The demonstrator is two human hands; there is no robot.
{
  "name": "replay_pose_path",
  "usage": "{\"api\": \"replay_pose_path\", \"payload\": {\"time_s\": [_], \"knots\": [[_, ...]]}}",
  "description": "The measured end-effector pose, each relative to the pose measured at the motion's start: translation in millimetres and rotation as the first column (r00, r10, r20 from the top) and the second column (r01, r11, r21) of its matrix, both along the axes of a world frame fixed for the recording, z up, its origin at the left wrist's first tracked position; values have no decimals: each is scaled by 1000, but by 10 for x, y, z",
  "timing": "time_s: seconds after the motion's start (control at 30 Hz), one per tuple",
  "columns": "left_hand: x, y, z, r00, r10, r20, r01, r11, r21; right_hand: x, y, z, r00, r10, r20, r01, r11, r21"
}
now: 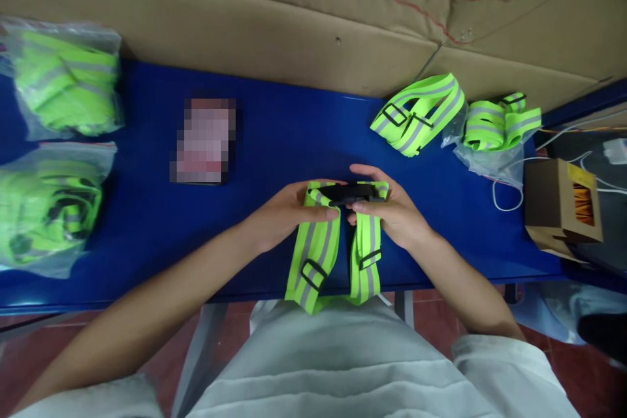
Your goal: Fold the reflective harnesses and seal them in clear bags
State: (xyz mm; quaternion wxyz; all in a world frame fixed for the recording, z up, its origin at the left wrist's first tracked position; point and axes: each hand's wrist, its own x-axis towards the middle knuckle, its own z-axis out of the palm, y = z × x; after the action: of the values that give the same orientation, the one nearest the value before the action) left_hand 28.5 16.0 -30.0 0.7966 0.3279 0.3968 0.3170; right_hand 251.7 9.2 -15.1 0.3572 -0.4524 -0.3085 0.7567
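Note:
Between my hands is a neon yellow-green reflective belt [313, 245] with grey stripes, its black plastic buckle [350, 193] at the top. My left hand [289, 212] is closed on the belt by the buckle's left side, thumb on top. At the buckle's right side, my right hand [399, 209] pinches the other end, with the index finger extended behind. The belt loops down toward my body over the table edge, and a black slider [313, 274] shows on its left strand. Whether the buckle halves are fully joined I cannot tell.
On the blue table [274, 124], a folded reflective belt [418, 114] lies at back right, near a coiled belt [499, 124] on a plastic bag. Bagged belts [68, 85] sit at left near a blurred-out rectangular item [203, 144]. A cardboard box [558, 206] stands far right.

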Motion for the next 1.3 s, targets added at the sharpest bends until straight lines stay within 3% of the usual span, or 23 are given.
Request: {"api": "replay_pose_path", "payload": {"time_s": [0.1,0.27,0.4,0.53,0.63,0.77,0.97,1.1,1.3], "knots": [[34,-32,6,996,85,1,-85,995,-58,-21,-12,-22,999,-19,45,18,1000,26],[85,-95,10,975,16,222,5,996,-94,-65,-31,-28,982,-98,160,79,989,121],[108,-111,28,987,4,158,11,996,-93,-87,-54,-9,979,-130,158,107,984,144],[61,-72,32,997,35,63,-28,995,-100,-66,-52,-4,1000,8,-9,-8,999,41],[12,-29,18,997,79,-11,-78,996,52,-41,-41,-22,984,123,-132,-129,991,-34],[-25,0,28,992,84,-92,-65,980,189,4,-31,-69,968,167,-186,-190,975,-114],[-59,21,99,985,155,-70,-133,958,252,47,-31,-16,912,251,-324,-271,963,-17],[-42,5,84,976,192,-107,-158,950,270,-22,-69,19,941,245,-232,-253,967,-6],[9,-26,24,976,150,-160,-132,985,113,-55,-81,-96,991,131,23,-131,991,-1]]}}
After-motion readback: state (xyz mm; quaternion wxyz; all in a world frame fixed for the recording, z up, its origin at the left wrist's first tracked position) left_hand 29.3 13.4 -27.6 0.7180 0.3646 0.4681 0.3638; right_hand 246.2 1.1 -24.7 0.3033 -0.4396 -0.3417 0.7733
